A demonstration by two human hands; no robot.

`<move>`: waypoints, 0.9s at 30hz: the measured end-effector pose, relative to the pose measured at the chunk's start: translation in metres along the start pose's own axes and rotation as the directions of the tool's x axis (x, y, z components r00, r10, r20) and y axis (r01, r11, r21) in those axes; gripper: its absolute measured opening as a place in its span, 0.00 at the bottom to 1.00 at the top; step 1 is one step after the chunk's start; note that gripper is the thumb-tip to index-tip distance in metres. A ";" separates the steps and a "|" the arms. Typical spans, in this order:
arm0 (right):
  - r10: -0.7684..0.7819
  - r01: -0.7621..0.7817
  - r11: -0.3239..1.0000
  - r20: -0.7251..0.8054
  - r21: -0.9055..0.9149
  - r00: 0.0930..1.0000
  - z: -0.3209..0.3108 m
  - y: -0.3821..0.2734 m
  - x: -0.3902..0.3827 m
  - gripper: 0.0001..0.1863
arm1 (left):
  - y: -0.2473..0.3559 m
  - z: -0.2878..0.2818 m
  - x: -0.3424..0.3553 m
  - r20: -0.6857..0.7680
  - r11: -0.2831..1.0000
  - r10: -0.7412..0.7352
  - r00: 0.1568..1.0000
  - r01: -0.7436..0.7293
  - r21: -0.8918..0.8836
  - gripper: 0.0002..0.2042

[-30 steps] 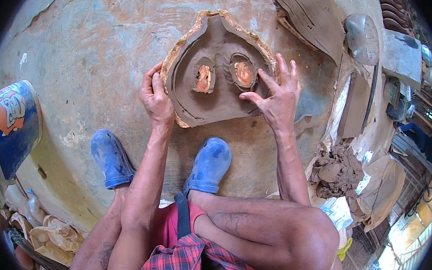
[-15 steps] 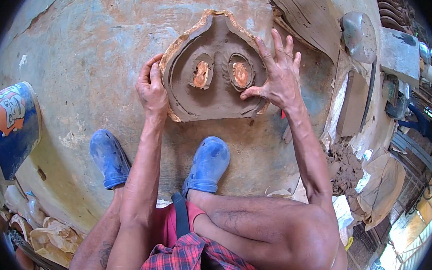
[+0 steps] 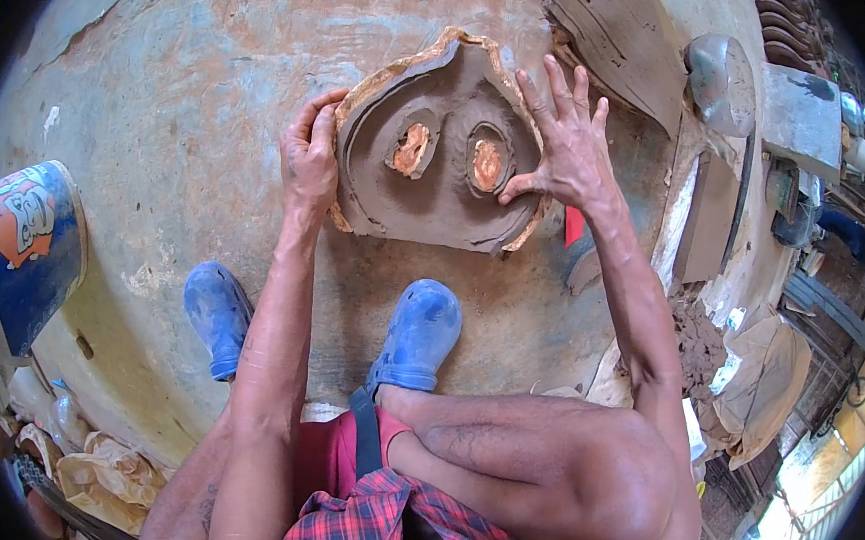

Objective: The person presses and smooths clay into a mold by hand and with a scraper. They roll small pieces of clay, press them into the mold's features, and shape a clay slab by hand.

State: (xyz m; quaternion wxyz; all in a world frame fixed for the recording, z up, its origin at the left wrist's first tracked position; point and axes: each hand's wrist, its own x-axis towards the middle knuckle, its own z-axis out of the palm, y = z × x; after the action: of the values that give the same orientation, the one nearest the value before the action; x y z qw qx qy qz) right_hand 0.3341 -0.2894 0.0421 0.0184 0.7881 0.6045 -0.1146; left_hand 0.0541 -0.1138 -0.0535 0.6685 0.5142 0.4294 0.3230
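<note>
A mould (image 3: 425,195) with a rough orange-brown rim, lined with wet grey clay, lies on the floor between my hands. It narrows to a peak at the far end. Two oval gaps in the clay show orange surface beneath. My left hand (image 3: 311,163) is closed on the rim at its left side, the thumb on top. At the right side, my right hand (image 3: 578,164) has its fingers stretched wide beyond the rim. Its thumb reaches inward and rests on the clay close to the right oval.
A large curved clay slab (image 3: 617,41) lies at the far right, with a rounded grey vessel (image 3: 720,84) beside it. Lumps of clay (image 3: 699,347) sit to the right. At left stands a blue bucket (image 3: 35,253). My blue clogs (image 3: 419,331) are just nearer than the mould.
The mould has turned clockwise and shifted slightly right, its right near corner coming closer to me. Both hands have moved along with it, the left still on the rim.
</note>
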 end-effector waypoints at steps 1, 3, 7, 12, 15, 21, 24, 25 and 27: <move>-0.003 0.003 1.000 0.000 0.002 1.000 -0.001 -0.004 -0.003 0.85 | 0.001 -0.003 -0.003 0.000 1.000 -0.012 1.000 0.012 -0.019 0.14; -0.074 0.074 0.997 -0.037 -0.006 0.997 -0.003 -0.011 -0.009 0.84 | 0.001 -0.005 -0.004 -0.002 0.999 -0.024 1.000 0.024 -0.036 0.14; -0.095 0.095 0.993 -0.013 0.074 0.995 -0.007 -0.011 -0.011 0.69 | 0.002 -0.001 -0.003 0.009 0.999 -0.015 1.000 0.015 -0.040 0.14; -0.074 0.072 0.990 0.011 0.123 0.997 -0.003 -0.013 -0.005 0.58 | 0.010 -0.001 -0.007 0.019 0.998 -0.057 0.998 0.058 -0.020 0.13; -0.007 0.005 0.985 0.012 0.173 1.000 0.002 -0.016 -0.016 0.60 | 0.009 0.003 -0.007 -0.019 0.996 0.040 0.999 -0.038 0.079 0.13; 0.111 -0.107 0.979 -0.013 0.176 0.994 0.020 -0.038 -0.050 0.66 | 0.010 0.001 -0.009 -0.048 0.989 0.020 0.999 -0.013 0.149 0.13; 0.226 -0.220 0.962 -0.021 0.162 0.974 0.025 -0.062 -0.066 0.67 | 0.015 0.001 -0.011 -0.064 0.988 0.009 0.998 0.001 0.153 0.13; 0.230 -0.225 0.962 -0.020 0.156 0.973 0.023 -0.070 -0.070 0.67 | 0.016 0.002 -0.010 -0.069 0.988 -0.015 0.997 0.025 0.150 0.13; 0.349 -0.345 0.921 0.007 0.182 0.937 0.023 -0.086 -0.077 0.69 | 0.015 0.004 -0.011 -0.067 0.988 -0.041 0.997 0.050 0.143 0.13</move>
State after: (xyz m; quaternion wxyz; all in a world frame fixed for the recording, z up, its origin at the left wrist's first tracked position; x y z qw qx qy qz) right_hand 0.2299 -0.3430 0.0443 -0.0406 0.8824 0.4427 -0.1539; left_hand 0.0531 -0.1207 -0.0365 0.6225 0.5410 0.4845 0.2918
